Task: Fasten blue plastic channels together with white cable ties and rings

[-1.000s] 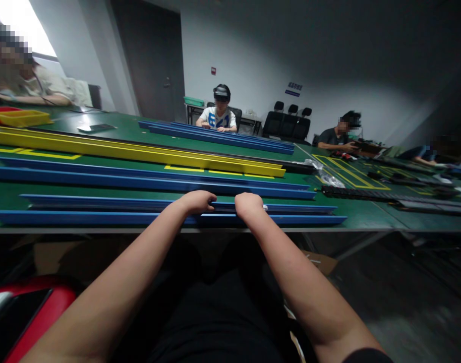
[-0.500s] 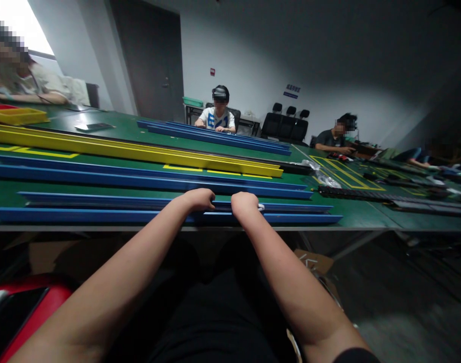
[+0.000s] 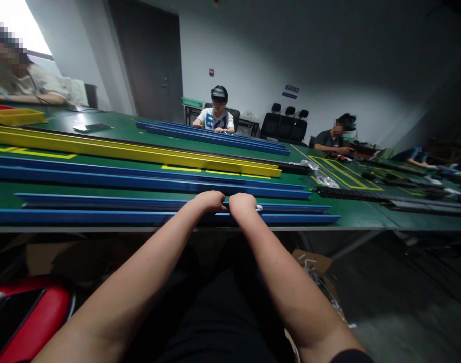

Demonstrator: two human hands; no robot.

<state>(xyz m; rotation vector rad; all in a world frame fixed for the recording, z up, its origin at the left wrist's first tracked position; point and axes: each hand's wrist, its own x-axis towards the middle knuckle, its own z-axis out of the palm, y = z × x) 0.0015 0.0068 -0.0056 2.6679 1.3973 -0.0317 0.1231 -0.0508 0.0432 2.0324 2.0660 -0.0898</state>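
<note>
My left hand (image 3: 212,201) is over the nearest blue channel (image 3: 102,202), its fingers curled downward; whatever they grip is hidden. Close on its right, my right hand (image 3: 242,204) is closed, and a small white object (image 3: 258,207) pokes out at its right side. The two hands nearly touch. Just in front of them, along the table's near edge, runs the front blue rail (image 3: 298,219). Behind the hands lies another long blue channel (image 3: 170,186), parallel to the first.
Beyond lies a yellow channel (image 3: 139,155), with more blue channels (image 3: 215,138) further back. Yellow bins (image 3: 18,117) stand at the left. Black strips (image 3: 347,193) lie right. Several people sit around the green table (image 3: 361,217). A red chair (image 3: 52,317) is at lower left.
My left hand has moved right, closer to my right hand. My right hand has stayed almost in place.
</note>
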